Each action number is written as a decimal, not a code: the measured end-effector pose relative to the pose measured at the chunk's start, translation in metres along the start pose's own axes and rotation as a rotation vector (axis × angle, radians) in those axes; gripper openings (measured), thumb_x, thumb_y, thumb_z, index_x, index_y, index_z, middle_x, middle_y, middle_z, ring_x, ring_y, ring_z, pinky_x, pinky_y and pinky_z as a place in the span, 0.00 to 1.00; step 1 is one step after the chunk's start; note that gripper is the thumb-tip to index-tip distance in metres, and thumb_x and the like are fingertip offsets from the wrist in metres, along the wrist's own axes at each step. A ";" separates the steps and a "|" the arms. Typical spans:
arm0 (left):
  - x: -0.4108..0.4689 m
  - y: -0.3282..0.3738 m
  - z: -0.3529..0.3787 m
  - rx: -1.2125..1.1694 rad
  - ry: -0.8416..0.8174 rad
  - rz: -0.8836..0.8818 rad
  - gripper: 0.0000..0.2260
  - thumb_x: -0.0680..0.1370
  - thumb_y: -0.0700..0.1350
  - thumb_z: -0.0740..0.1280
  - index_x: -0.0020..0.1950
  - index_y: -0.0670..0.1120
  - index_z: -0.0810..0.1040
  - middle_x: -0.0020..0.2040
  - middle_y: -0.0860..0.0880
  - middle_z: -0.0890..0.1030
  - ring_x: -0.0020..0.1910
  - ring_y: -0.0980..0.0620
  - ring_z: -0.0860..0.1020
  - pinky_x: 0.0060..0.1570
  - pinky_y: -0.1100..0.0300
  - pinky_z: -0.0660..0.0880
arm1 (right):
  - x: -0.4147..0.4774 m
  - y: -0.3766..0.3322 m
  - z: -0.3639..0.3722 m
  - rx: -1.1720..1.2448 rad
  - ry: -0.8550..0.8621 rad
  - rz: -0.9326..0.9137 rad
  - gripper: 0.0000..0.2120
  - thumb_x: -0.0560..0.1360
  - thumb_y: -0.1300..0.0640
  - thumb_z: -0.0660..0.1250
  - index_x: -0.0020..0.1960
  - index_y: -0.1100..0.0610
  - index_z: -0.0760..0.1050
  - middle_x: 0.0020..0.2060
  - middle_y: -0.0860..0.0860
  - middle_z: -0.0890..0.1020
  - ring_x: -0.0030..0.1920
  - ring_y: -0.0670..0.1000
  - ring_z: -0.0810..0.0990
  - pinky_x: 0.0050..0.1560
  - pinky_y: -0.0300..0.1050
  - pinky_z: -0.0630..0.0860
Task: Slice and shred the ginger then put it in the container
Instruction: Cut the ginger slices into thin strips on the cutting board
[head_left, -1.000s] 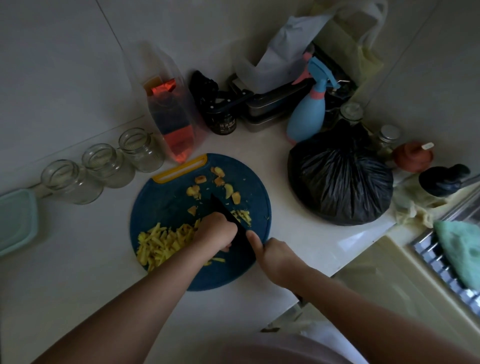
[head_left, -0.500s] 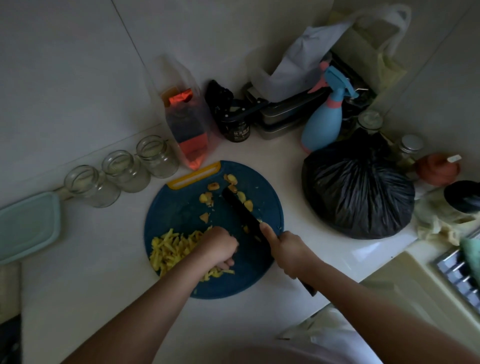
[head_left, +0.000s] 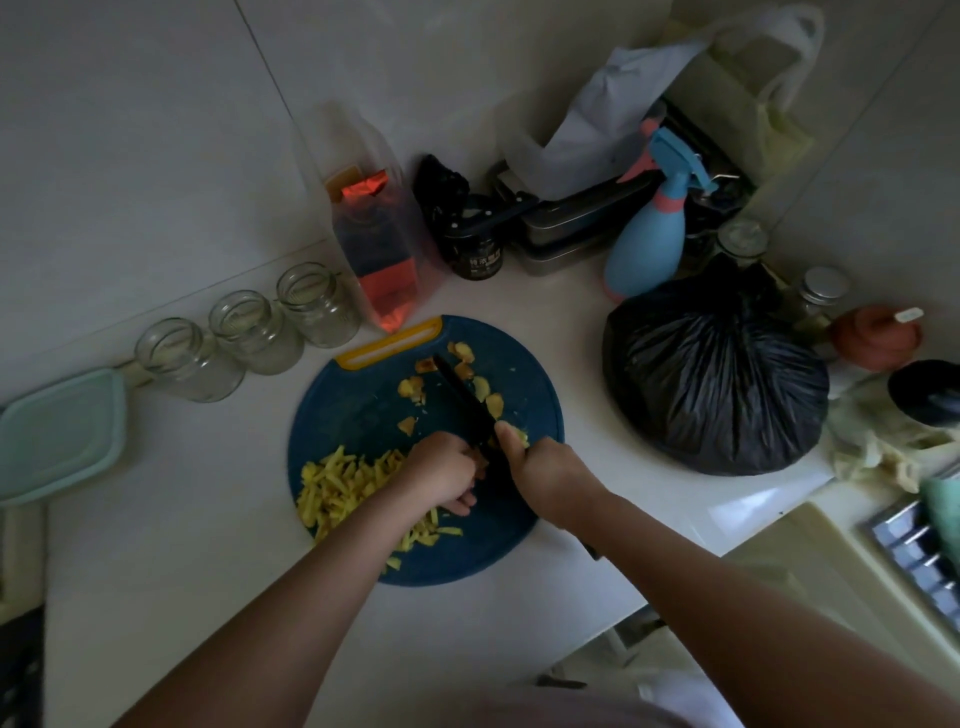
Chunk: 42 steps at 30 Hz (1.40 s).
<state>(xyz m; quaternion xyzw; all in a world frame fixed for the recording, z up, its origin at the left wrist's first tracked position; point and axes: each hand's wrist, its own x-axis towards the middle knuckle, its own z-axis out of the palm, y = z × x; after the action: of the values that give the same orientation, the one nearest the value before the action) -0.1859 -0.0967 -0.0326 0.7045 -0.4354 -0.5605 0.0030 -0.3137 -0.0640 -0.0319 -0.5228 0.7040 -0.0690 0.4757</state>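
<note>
A round dark-blue cutting board (head_left: 358, 410) with a yellow handle slot lies on the white counter. A heap of yellow ginger shreds (head_left: 343, 483) covers its left side, and several ginger slices (head_left: 410, 387) lie at its far part. My right hand (head_left: 545, 467) grips a black knife (head_left: 462, 395), forefinger stretched along the blade, which points away to the upper left. My left hand (head_left: 444, 475) is curled, fingertips down on a small piece of ginger right beside the blade. A pale green container (head_left: 57, 441) sits at the left edge.
Three glass jars (head_left: 249, 332) stand in a row behind the board. A clear bag with orange packets (head_left: 379, 249), a black jar (head_left: 475, 249), a blue spray bottle (head_left: 649, 239) and a full black plastic bag (head_left: 711, 379) crowd the back and right. A sink rack (head_left: 919, 551) is at the right.
The knife blade has swung up and away, from low by the hands to pointing among the far slices. My left hand stayed curled over the ginger. The view shifted a little.
</note>
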 end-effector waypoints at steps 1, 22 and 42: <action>-0.001 0.001 0.000 -0.002 -0.005 -0.019 0.11 0.83 0.43 0.58 0.49 0.37 0.74 0.34 0.44 0.71 0.30 0.50 0.74 0.22 0.63 0.74 | 0.002 -0.001 0.000 0.016 -0.001 0.006 0.25 0.81 0.37 0.45 0.35 0.52 0.63 0.37 0.56 0.74 0.44 0.57 0.76 0.46 0.46 0.70; -0.012 -0.011 0.000 -0.100 0.000 0.002 0.11 0.81 0.41 0.61 0.41 0.38 0.76 0.33 0.44 0.75 0.30 0.50 0.77 0.25 0.64 0.76 | -0.032 0.027 -0.008 0.245 -0.093 0.046 0.33 0.75 0.29 0.52 0.34 0.59 0.68 0.24 0.51 0.70 0.20 0.48 0.67 0.23 0.38 0.67; 0.001 -0.001 -0.009 0.004 -0.053 -0.030 0.11 0.80 0.35 0.57 0.42 0.37 0.77 0.34 0.44 0.77 0.30 0.51 0.78 0.25 0.65 0.75 | -0.036 0.037 0.019 -0.072 -0.008 -0.095 0.31 0.77 0.32 0.47 0.32 0.56 0.67 0.31 0.53 0.75 0.35 0.52 0.76 0.42 0.48 0.74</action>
<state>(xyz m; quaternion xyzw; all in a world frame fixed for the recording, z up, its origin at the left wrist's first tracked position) -0.1785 -0.1009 -0.0304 0.6960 -0.4257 -0.5780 -0.0183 -0.3246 -0.0104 -0.0427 -0.5727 0.6786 -0.0637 0.4555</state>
